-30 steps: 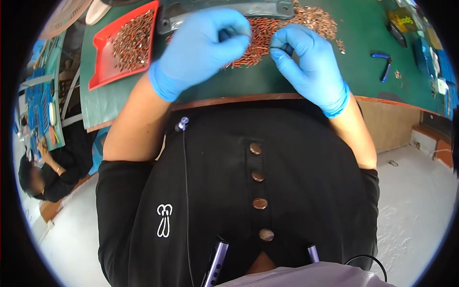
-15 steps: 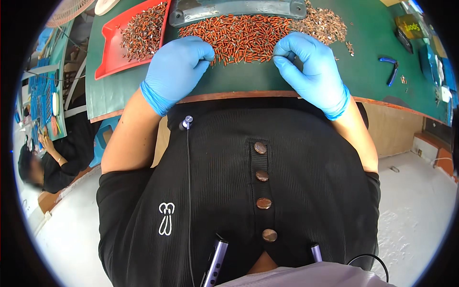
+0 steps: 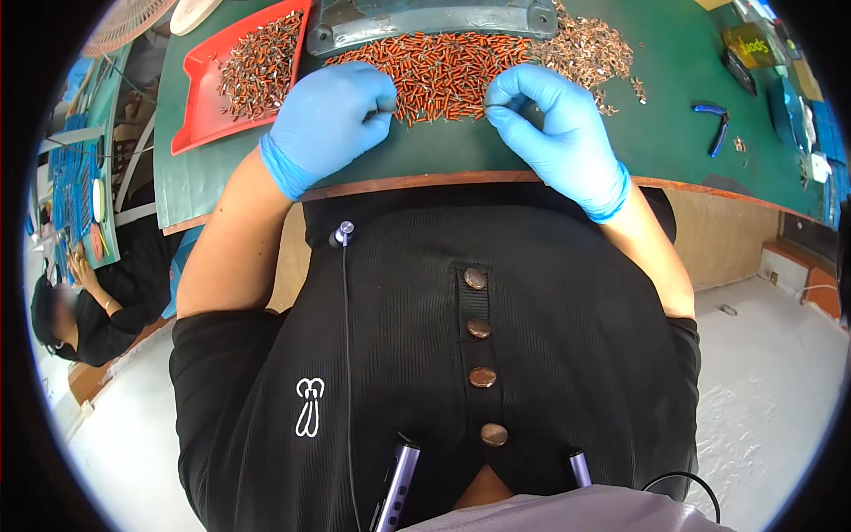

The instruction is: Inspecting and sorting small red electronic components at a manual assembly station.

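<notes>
A wide heap of small orange parts with metal ends (image 3: 456,75) lies on the green tabletop. My left hand (image 3: 332,124), in a blue glove, is at the heap's near left side with its fingertips curled together. Opposite it, my right hand (image 3: 563,137), gloved the same, pinches thumb against forefinger at the heap's near right edge. Whatever either pinch holds is too small or too hidden to make out. Beyond my right hand spreads a pile of small copper-coloured metal pieces (image 3: 594,55).
A red scoop-shaped tray (image 3: 197,115) with similar orange parts stands at left. Behind the heap sits a grey-blue machine base (image 3: 425,22). Blue-handled pliers (image 3: 718,133) lie at right, near packages. At far left, another person (image 3: 111,306) works at a second table.
My right hand has come a little to the left, nearer my left hand. The whole view has shifted slightly; my left hand keeps much the same pose.
</notes>
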A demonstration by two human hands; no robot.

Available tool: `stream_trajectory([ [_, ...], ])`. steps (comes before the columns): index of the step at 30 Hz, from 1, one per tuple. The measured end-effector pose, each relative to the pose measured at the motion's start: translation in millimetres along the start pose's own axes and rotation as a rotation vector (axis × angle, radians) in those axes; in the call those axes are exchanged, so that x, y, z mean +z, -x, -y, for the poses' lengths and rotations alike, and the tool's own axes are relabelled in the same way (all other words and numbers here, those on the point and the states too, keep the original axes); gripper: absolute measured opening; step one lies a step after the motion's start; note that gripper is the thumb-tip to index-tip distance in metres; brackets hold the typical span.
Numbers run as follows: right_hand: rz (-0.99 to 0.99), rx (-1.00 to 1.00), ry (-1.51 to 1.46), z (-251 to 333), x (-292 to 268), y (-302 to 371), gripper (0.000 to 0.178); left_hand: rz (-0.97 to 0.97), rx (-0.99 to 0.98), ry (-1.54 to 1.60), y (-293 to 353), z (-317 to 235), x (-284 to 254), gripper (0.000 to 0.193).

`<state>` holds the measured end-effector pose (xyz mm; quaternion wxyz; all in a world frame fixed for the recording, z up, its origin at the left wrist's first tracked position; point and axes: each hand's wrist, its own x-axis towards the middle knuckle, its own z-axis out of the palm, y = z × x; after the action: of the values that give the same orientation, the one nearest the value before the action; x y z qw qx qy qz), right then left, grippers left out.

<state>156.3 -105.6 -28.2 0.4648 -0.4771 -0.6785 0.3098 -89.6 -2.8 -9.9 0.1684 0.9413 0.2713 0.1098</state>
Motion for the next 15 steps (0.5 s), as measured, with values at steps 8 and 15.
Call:
stream_trajectory([
  [8,-0.113,0.084,-0.24,1.1,19.2,-33.2,0.009,-0.15,-0.301,1.029,-31.1,-26.0,-0.7,0.013],
  [15,-0.339,-0.089,0.044,5.1,26.0,-55.3,0.009,-0.253,-0.295,1.273,-51.0,-28.3,0.2,0.016],
])
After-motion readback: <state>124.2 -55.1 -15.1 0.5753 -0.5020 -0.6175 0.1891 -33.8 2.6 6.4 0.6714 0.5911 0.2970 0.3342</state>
